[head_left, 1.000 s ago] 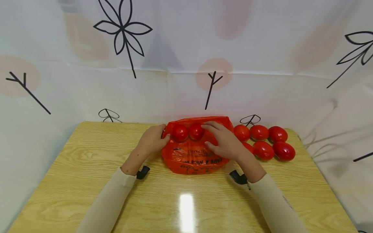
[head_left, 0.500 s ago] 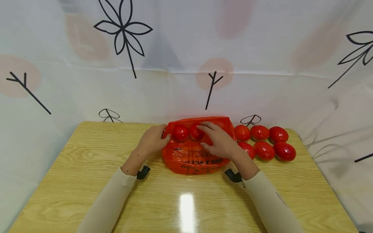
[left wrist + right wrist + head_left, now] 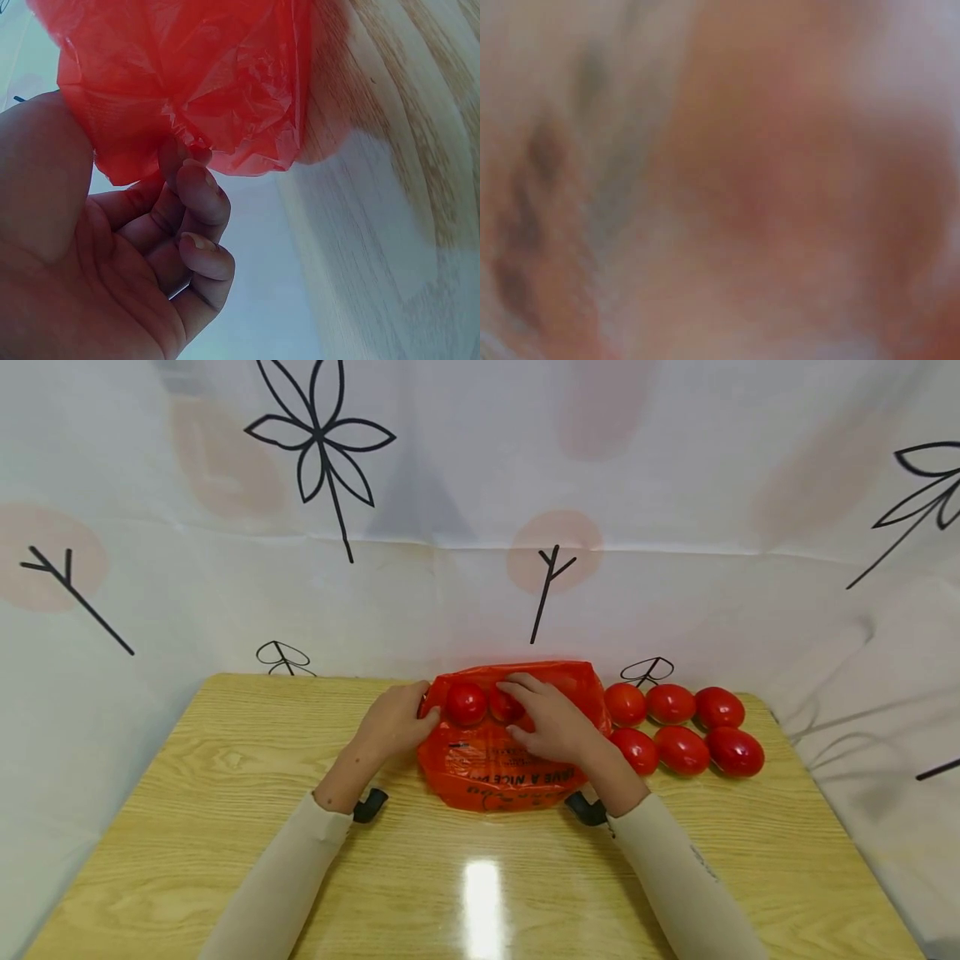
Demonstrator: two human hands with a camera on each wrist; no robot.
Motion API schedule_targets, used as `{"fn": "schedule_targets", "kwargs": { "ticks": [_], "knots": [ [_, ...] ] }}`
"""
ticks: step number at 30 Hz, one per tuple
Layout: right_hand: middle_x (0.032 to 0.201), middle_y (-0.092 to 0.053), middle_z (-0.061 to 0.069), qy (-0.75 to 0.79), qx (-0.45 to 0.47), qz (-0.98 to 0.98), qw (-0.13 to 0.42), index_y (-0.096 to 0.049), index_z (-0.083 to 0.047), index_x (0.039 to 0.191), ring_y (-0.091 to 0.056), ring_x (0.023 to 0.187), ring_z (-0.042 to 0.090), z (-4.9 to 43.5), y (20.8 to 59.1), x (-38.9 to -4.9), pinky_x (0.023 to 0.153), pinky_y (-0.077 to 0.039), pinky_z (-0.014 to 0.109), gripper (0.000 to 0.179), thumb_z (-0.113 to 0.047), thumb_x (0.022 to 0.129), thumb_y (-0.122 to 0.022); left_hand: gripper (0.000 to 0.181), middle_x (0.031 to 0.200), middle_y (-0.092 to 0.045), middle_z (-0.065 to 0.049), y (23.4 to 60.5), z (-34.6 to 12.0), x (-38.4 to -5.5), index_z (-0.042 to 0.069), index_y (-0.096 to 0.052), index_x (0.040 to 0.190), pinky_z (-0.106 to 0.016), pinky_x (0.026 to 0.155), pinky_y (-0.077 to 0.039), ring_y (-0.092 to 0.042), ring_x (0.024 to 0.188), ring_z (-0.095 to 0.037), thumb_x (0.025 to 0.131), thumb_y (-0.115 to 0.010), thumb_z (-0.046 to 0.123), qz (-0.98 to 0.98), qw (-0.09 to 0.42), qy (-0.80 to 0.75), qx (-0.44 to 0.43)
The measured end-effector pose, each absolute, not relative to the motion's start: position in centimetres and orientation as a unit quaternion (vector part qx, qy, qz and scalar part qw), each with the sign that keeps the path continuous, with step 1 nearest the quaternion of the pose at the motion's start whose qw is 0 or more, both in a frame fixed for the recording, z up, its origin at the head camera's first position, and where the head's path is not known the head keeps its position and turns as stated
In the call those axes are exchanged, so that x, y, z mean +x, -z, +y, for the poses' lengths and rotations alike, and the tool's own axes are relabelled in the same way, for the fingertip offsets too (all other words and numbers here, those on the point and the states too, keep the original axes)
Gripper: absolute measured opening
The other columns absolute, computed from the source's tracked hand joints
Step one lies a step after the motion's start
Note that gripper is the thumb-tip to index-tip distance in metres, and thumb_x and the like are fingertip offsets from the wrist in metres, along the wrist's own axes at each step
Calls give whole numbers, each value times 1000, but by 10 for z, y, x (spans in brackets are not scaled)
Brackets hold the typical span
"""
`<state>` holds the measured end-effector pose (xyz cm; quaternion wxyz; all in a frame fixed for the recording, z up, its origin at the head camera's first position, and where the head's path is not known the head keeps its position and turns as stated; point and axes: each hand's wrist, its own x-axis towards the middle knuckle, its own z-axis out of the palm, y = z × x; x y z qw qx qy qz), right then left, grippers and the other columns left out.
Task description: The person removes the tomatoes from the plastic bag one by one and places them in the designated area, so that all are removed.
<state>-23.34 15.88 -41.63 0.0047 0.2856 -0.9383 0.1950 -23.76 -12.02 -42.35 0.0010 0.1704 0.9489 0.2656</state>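
Observation:
A red plastic bag point(image 3: 517, 756) with black lettering lies with its mouth open in the head view. Two glossy red balls show inside: a left one point(image 3: 467, 703) in full view and a right one point(image 3: 504, 703) partly covered. My left hand point(image 3: 393, 718) holds the bag's left edge; in the left wrist view, curled fingers point(image 3: 199, 195) are at the crumpled plastic. My right hand point(image 3: 551, 718) reaches over the bag, index fingertip above the right ball and thumb at its near side, spread about as wide as the ball. The right wrist view is only a blur.
Right of the bag, several glossy red ovals point(image 3: 681, 750) sit in two rows on the wooden table point(image 3: 247, 793). A white cloth with plant drawings point(image 3: 450, 485) hangs behind. Dark wrist-camera mounts point(image 3: 369, 806) stick out under both wrists.
My right hand has moved left over the right ball, covering more of it and uncovering a red oval beside the bag. The left hand and the bag have stayed in place.

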Motion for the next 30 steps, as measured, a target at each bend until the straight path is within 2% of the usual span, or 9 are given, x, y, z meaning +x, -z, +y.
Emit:
{"fn": "schedule_targets", "kwargs": {
  "ticks": [6, 16, 30],
  "knots": [
    [150, -50, 13, -199, 288, -937, 12, -56, -7, 151, -58, 130, 34, 158, 419, -233, 110, -50, 52, 62, -18, 93, -78, 15, 77, -60, -3, 425, -121, -237, 7, -64, 105, -32, 60, -47, -56, 69, -21, 102, -63, 22, 949, 0, -264, 173],
    [142, -53, 13, -197, 283, -938, 12, -60, -9, 139, -59, 122, 33, 159, 421, -234, 108, -52, 50, 54, -14, 89, -82, 15, 77, -60, -3, 427, -120, -237, 7, -64, 106, -32, 60, -48, -55, 69, -21, 102, -63, 22, 947, -2, -270, 174],
    [137, -51, 13, -182, 258, -949, -8, -59, -13, 143, -59, 118, 31, 159, 422, -231, 102, -56, 50, 63, -18, 86, -86, 14, 77, -60, -3, 425, -119, -237, 7, -64, 105, -32, 60, -47, -55, 68, -21, 102, -63, 21, 948, -5, -265, 177]
  ]
}}
